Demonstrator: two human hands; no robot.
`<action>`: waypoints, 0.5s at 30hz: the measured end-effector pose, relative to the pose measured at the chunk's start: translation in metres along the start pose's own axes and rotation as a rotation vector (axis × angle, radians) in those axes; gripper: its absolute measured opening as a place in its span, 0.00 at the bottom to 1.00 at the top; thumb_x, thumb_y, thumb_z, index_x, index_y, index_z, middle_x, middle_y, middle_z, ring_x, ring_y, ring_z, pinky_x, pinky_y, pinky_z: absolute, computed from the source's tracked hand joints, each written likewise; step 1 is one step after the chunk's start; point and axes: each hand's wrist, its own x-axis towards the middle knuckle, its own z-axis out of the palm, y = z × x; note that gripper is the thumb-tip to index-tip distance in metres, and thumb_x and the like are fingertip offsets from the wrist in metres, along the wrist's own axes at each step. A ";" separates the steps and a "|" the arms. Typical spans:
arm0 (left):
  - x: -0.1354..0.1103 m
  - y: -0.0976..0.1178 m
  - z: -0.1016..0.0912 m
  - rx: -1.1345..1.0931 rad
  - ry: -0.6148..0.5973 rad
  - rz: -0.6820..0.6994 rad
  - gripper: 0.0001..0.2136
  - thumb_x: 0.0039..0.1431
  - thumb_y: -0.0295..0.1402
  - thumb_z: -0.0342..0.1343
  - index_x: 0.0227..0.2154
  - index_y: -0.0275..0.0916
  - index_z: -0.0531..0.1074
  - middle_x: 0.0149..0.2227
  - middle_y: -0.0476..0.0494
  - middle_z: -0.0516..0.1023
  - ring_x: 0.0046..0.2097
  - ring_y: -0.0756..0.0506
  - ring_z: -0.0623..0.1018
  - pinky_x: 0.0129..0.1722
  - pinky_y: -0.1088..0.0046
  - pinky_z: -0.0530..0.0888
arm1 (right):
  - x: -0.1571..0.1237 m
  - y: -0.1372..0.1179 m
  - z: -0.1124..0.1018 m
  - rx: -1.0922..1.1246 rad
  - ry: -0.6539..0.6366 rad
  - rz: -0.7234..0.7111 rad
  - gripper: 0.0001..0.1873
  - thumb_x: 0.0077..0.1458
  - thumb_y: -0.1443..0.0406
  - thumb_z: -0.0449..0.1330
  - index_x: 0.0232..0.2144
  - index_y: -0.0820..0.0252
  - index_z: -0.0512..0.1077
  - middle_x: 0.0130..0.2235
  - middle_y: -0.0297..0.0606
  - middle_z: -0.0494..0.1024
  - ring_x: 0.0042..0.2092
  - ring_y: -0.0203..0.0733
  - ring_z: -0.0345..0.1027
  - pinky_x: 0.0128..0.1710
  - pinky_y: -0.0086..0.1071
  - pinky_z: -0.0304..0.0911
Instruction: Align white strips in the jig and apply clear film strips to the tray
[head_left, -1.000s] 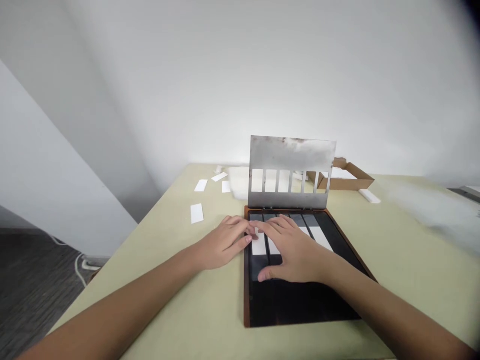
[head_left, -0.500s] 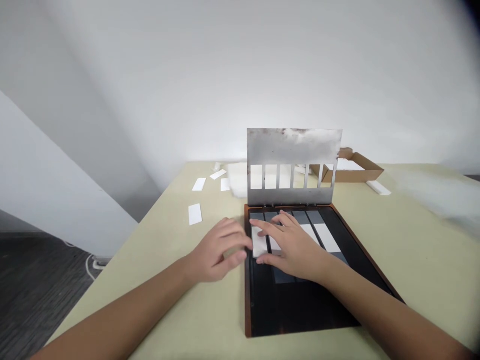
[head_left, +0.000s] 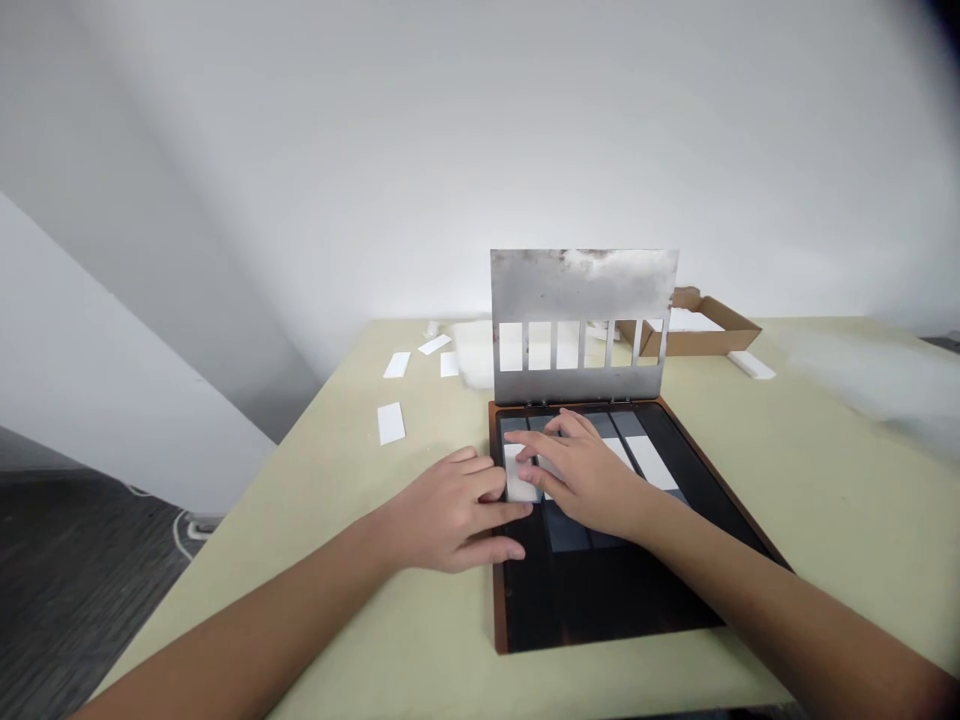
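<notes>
A dark tray with a brown rim (head_left: 600, 610) lies on the beige table. A metal plate with several slots (head_left: 583, 325) stands upright at its far edge. White cards lie in the tray; one (head_left: 651, 462) shows to the right. My right hand (head_left: 581, 475) lies flat over the cards, fingers stretched out, fingertips on the leftmost white card (head_left: 517, 475). My left hand (head_left: 450, 515) rests at the tray's left rim, fingers extended onto the dark surface just below that card.
Loose white cards (head_left: 391, 422) lie on the table to the left and further back (head_left: 397, 364). A shallow cardboard box (head_left: 705, 330) sits behind the metal plate on the right. The table's left edge drops to a dark floor.
My left hand slid forward and right, its fingers now over the tray's rim. My right hand shifted slightly back toward the far row. The view tilted a little.
</notes>
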 end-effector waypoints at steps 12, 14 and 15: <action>-0.002 -0.003 -0.003 -0.041 -0.054 -0.076 0.16 0.72 0.48 0.54 0.51 0.46 0.78 0.33 0.47 0.68 0.33 0.46 0.66 0.37 0.66 0.61 | 0.022 0.004 -0.015 -0.043 -0.141 -0.064 0.53 0.44 0.41 0.74 0.66 0.54 0.67 0.42 0.39 0.85 0.54 0.55 0.66 0.68 0.59 0.45; -0.004 -0.005 -0.005 -0.044 -0.066 -0.087 0.16 0.71 0.48 0.55 0.52 0.47 0.78 0.32 0.48 0.67 0.32 0.46 0.66 0.37 0.66 0.61 | 0.020 0.008 -0.012 -0.012 -0.113 -0.066 0.51 0.44 0.42 0.75 0.66 0.53 0.67 0.44 0.38 0.85 0.54 0.54 0.66 0.69 0.58 0.43; -0.004 -0.007 -0.006 -0.047 -0.073 -0.091 0.16 0.71 0.49 0.55 0.52 0.48 0.78 0.32 0.48 0.67 0.33 0.47 0.66 0.37 0.66 0.61 | 0.018 0.010 -0.010 0.001 -0.099 -0.066 0.50 0.44 0.42 0.74 0.65 0.52 0.68 0.45 0.38 0.85 0.54 0.53 0.66 0.69 0.58 0.42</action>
